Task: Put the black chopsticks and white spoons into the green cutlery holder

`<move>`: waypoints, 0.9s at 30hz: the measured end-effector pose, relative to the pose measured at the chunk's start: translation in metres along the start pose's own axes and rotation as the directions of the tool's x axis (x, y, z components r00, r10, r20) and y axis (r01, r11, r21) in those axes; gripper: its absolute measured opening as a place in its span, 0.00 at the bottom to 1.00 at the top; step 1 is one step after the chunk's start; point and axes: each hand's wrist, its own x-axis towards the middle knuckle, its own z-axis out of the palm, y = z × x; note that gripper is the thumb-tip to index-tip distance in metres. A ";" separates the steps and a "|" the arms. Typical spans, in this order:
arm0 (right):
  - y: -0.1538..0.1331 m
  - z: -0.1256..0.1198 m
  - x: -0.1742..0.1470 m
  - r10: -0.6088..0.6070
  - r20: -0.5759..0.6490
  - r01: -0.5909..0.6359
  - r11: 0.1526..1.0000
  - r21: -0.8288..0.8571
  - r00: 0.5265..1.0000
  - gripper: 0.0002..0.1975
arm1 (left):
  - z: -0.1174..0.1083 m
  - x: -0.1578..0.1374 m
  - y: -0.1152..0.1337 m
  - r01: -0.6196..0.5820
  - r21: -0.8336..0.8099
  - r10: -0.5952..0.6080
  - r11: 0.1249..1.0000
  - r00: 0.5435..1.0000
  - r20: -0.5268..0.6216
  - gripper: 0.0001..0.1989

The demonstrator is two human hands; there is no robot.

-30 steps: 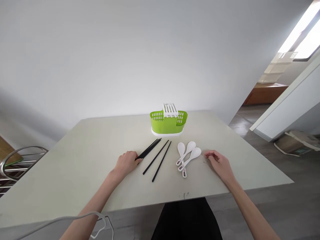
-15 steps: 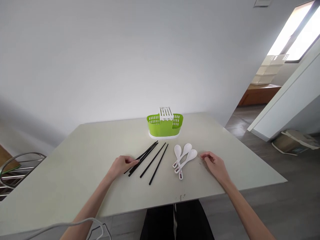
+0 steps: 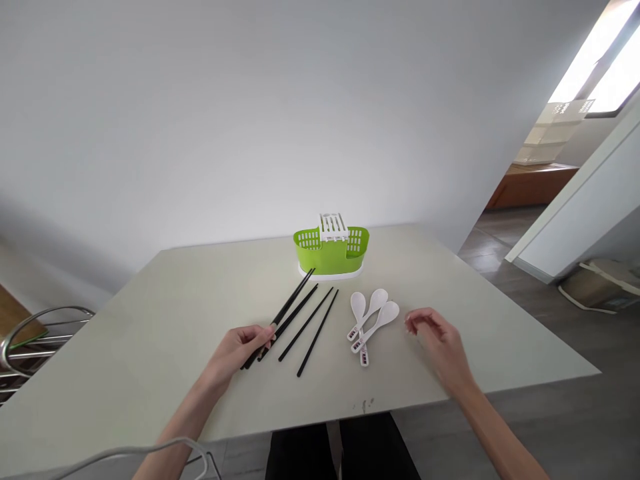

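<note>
My left hand is closed on two black chopsticks held together, their thin ends raised toward the basket. Just right of them, more black chopsticks lie on the table, partly hidden by my fingers. Two separate chopsticks rest further right, slanting the same way. Three white spoons overlap in a fan, with printed marks on their handles. To the right of the spoons is my right hand, empty, its fingers loosely bent and apart from the thumb.
A green utensil basket with a white slatted top and white base stands near the wall at the back of the pale table. A grey cable crosses the lower left. A metal rack stands beyond the left edge.
My left hand has gripped two chopsticks and tilted their thin ends up off the table. My right hand has lifted slightly and stays beside the spoons.
</note>
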 end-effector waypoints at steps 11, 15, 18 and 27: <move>-0.099 0.093 -0.026 -0.012 0.730 -0.225 0.948 0.226 0.683 0.29 | 0.047 -0.048 0.038 0.094 -0.199 0.000 0.975 0.905 0.426 0.21; -0.108 0.102 -0.017 0.003 0.691 -0.183 0.965 0.188 0.723 0.34 | 0.044 -0.046 0.042 0.074 -0.168 0.003 0.983 0.906 0.423 0.23; -0.104 0.102 -0.010 -0.035 0.670 -0.148 0.966 0.213 0.742 0.33 | 0.036 -0.044 0.045 0.041 -0.164 0.036 0.986 0.897 0.440 0.27; -0.096 0.082 0.026 -0.048 0.552 -0.119 0.957 0.264 0.833 0.30 | 0.034 -0.023 0.038 0.138 -0.419 0.089 0.898 0.874 0.477 0.24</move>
